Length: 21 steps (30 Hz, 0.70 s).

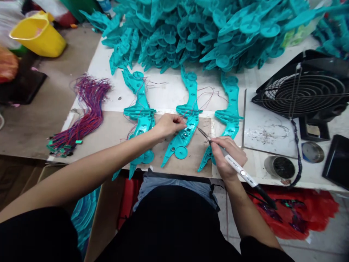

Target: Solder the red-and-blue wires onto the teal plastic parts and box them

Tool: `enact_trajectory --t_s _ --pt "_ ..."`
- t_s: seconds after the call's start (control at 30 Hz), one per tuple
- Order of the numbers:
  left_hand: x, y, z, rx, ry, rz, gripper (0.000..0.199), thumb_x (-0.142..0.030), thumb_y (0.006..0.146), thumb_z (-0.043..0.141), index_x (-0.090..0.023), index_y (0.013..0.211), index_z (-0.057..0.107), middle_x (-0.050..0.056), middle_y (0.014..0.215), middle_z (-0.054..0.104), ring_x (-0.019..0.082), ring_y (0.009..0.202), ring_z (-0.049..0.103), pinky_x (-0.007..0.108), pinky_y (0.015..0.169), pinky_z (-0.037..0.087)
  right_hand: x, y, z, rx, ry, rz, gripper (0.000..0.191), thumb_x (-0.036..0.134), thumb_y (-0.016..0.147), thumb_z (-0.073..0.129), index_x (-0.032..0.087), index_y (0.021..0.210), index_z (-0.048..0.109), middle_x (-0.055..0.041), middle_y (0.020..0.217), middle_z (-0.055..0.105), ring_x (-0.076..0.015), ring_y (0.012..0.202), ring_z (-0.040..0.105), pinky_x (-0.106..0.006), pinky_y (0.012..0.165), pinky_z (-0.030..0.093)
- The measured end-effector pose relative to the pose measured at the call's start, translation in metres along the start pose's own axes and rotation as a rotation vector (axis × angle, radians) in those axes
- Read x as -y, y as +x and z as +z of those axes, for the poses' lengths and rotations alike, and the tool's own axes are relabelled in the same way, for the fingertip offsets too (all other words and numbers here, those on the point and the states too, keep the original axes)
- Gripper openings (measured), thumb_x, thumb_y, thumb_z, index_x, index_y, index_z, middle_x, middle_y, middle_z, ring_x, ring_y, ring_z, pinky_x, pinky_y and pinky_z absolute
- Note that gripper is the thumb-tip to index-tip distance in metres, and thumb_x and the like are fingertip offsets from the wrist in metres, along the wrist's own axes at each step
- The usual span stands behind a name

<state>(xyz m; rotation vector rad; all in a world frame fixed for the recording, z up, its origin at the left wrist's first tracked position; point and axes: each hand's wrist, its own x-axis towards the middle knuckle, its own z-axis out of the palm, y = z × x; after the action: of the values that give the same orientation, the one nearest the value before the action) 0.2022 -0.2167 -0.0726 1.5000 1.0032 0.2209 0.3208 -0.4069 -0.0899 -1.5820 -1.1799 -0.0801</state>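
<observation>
A black shirt is seen nearest. The middle shell is laid on the bench. At it, the left hand's fingers are pressed together; whether a wire is pinched cannot be told. The iron is gripped by the right hand's fingers. Other shells and a wire bundle are laid alongside.

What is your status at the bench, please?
Left hand at middle teal part, grip unclear. Right hand holding soldering iron, tip close to the part's right edge. Thin wires looping out beside the part.
</observation>
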Motion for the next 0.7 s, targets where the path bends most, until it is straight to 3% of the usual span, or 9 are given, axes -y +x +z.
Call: enact_trajectory --t_s 0.13,0.47,0.7 --pt "0.004 0.005 0.005 0.045 0.003 -0.002 0.024 -0.008 0.071 0.074 -0.015 0.054 0.058 -0.003 0.052 0.05 0.007 0.048 0.038 0.023 0.051 0.026 0.0 -0.002 0.004 0.034 -0.01 0.011 0.013 0.021 0.089 0.062 0.023 0.089 0.075 -0.0039 0.081 0.075 -0.0191 0.074 0.07 -0.036 0.071 0.059" --pt "0.01 0.008 0.012 0.005 0.092 0.138 0.013 -0.009 0.068 0.073 -0.014 0.061 0.063 -0.001 0.06 0.059 0.01 0.058 0.049 0.023 0.058 0.036 -0.004 -0.002 0.005 0.122 0.036 -0.05 0.015 0.016 0.088 0.063 0.022 0.096 0.074 -0.0045 0.083 0.073 -0.0186 0.079 0.069 -0.035 0.072 0.057" --pt "0.012 0.006 0.014 -0.025 0.131 0.18 0.012 -0.009 0.067 0.068 -0.015 0.061 0.061 -0.001 0.061 0.058 0.011 0.058 0.048 0.025 0.058 0.035 -0.002 -0.001 0.005 0.169 -0.04 -0.084 0.016 0.015 0.088 0.062 0.022 0.097 0.073 -0.0043 0.081 0.071 -0.018 0.077 0.067 -0.035 0.07 0.056"
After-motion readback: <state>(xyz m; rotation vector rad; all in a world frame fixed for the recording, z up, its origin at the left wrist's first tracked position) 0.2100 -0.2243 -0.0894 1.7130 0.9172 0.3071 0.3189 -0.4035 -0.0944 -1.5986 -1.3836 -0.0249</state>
